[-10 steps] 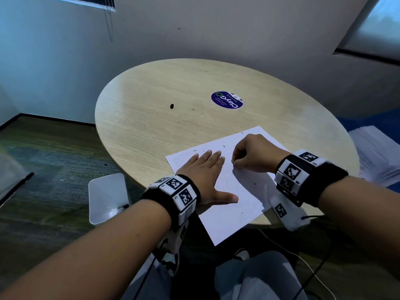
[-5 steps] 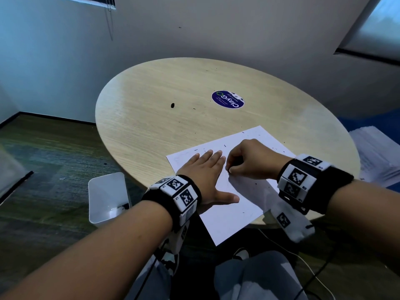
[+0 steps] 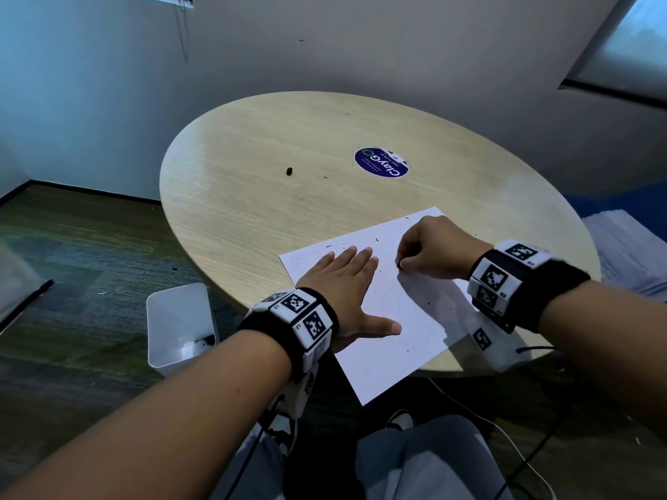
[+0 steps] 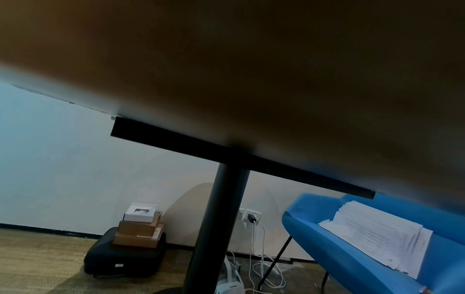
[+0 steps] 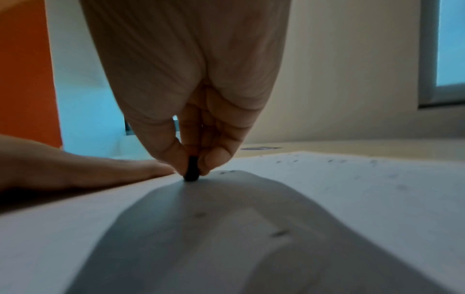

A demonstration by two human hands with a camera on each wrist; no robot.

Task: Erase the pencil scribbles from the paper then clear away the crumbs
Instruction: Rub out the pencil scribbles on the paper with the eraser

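A white sheet of paper [image 3: 393,341] lies at the near edge of the round wooden table [image 3: 288,218], its near corner hanging over the rim. Faint pencil marks and dark eraser crumbs [image 3: 337,244] are scattered on it. My left hand [image 3: 346,279] lies flat on the paper's left part, fingers straight. My right hand [image 3: 400,263] pinches a small black eraser [image 5: 191,169] between thumb and fingers, its tip touching the paper. The left wrist view shows only the table's underside.
A white bin [image 3: 178,326] with dark crumbs inside stands on the carpet left of the table. A blue round sticker [image 3: 382,163] and a dark lump [image 3: 289,171] lie further back on the table. A blue chair [image 4: 365,248] holds a paper stack.
My right hand with the eraser slid left across the paper toward the left hand, then back to the right and slightly further away. The left hand stayed flat in place.
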